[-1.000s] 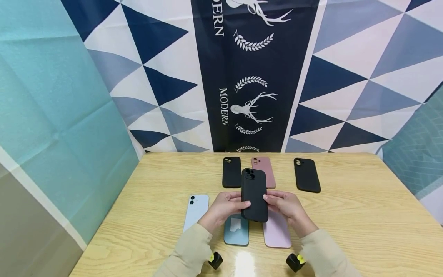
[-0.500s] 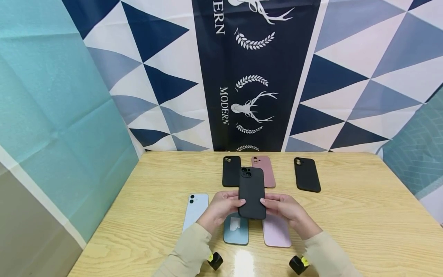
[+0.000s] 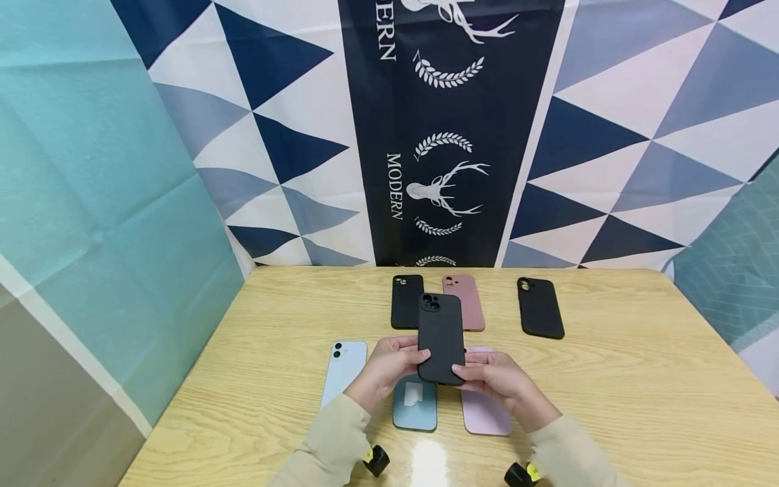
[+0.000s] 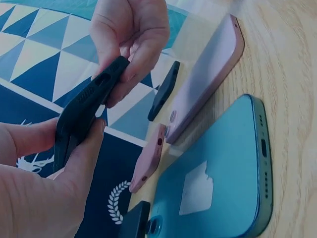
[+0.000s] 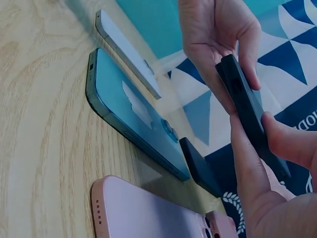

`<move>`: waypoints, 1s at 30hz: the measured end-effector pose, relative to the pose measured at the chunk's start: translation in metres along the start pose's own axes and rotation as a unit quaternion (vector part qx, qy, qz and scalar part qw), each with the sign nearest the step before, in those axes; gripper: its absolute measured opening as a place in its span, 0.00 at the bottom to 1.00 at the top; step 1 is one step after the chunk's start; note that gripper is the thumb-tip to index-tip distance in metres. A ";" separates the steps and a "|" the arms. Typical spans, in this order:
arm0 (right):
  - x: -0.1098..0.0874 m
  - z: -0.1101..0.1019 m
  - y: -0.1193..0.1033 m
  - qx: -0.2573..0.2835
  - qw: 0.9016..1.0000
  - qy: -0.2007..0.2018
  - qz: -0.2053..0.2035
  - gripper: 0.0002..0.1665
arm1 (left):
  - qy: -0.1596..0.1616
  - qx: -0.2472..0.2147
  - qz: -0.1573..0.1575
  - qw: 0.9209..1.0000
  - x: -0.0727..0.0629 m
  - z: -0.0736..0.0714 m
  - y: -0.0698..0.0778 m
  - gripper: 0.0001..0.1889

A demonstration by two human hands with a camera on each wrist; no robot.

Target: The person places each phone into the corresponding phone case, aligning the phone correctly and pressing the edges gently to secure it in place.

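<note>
Both hands hold a black phone case (image 3: 441, 341) above the table, its back and camera corner facing up. My left hand (image 3: 389, 365) pinches the left edge, thumb on the back. On the lower right edge, my right hand (image 3: 499, 380) grips it the same way. The wrist views show the bottom end with its port cutout (image 4: 102, 79) and a seam along the side; whether a phone sits inside, I cannot tell. Below the hands lie a teal phone (image 3: 416, 414) with a pale patch on its back and a lilac phone (image 3: 487, 414).
A pale blue phone (image 3: 344, 370) lies left of the left hand. Toward the back of the wooden table (image 3: 639, 379) lie a black case (image 3: 406, 304), a pink case (image 3: 468, 308) and, farther right, another black case (image 3: 540, 308). A patterned cloth (image 3: 292, 135) hangs behind.
The held case has shifted slightly left and tilted a little. My right hand has slid down toward its lower corner, uncovering the top of the lilac phone.
</note>
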State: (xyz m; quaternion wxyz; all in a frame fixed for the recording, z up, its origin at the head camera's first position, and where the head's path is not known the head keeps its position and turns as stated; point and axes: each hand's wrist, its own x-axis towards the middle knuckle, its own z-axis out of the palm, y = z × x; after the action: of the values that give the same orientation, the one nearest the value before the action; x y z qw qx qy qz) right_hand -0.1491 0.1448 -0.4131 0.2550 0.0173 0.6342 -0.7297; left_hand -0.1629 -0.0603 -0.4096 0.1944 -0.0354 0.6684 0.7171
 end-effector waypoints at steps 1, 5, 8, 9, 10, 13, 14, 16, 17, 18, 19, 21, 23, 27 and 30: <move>-0.001 0.000 0.000 0.000 1.000 0.002 0.000 0.29 | 0.000 0.006 0.002 1.000 -0.001 0.000 0.000 0.21; -0.002 0.002 -0.002 -0.009 1.000 0.018 -0.007 0.32 | 0.009 0.036 0.008 0.999 -0.002 0.000 -0.001 0.18; -0.002 0.002 -0.003 -0.022 0.999 0.036 -0.013 0.34 | 0.016 0.049 0.016 0.999 -0.005 0.003 -0.001 0.16; -0.001 0.002 -0.004 -0.026 0.999 0.041 -0.015 0.34 | 0.017 0.053 0.019 0.998 -0.006 0.004 -0.001 0.15; -0.001 0.002 -0.004 -0.029 0.999 0.043 -0.016 0.34 | 0.018 0.053 0.022 0.998 -0.006 0.005 -0.001 0.15; 0.000 -0.001 -0.005 -0.033 0.999 0.024 -0.022 0.33 | 0.018 0.053 0.032 0.998 -0.008 0.005 -0.001 0.14; 0.000 -0.001 -0.005 -0.033 0.999 0.017 -0.022 0.33 | 0.018 0.054 0.034 0.998 -0.008 0.005 -0.001 0.14; 0.000 -0.001 -0.004 -0.029 0.999 0.007 -0.022 0.32 | 0.019 0.051 0.036 0.998 -0.008 0.005 -0.002 0.13; 0.000 -0.002 -0.004 -0.028 0.999 0.003 -0.021 0.32 | 0.020 0.049 0.037 0.998 -0.009 0.005 -0.002 0.13; 0.000 -0.002 -0.004 -0.027 0.999 -0.001 -0.021 0.31 | 0.021 0.049 0.037 0.998 -0.009 0.005 -0.002 0.13; -0.001 -0.002 -0.003 -0.026 0.999 -0.004 -0.020 0.31 | 0.022 0.047 0.038 0.998 -0.009 0.005 -0.002 0.13; 0.000 -0.003 -0.003 -0.024 0.999 -0.012 -0.019 0.31 | 0.023 0.045 0.039 0.998 -0.009 0.005 -0.003 0.13; 0.000 -0.005 -0.004 -0.026 0.999 -0.024 -0.017 0.30 | 0.024 0.042 0.039 0.998 -0.009 0.005 -0.003 0.13; 0.001 -0.006 -0.007 -0.035 0.999 -0.029 -0.007 0.30 | 0.025 0.028 0.036 0.999 -0.010 0.003 -0.002 0.14; 0.002 -0.005 -0.011 -0.047 0.999 -0.008 -0.004 0.34 | 0.026 0.019 0.035 0.999 -0.011 0.001 0.000 0.14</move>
State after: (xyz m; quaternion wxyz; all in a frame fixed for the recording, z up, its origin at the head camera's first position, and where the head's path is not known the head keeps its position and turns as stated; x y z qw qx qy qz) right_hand -0.1565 0.1495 -0.4046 0.2578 -0.0025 0.6658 -0.7002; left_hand -0.1523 -0.0617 -0.4061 0.1527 -0.0268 0.6874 0.7096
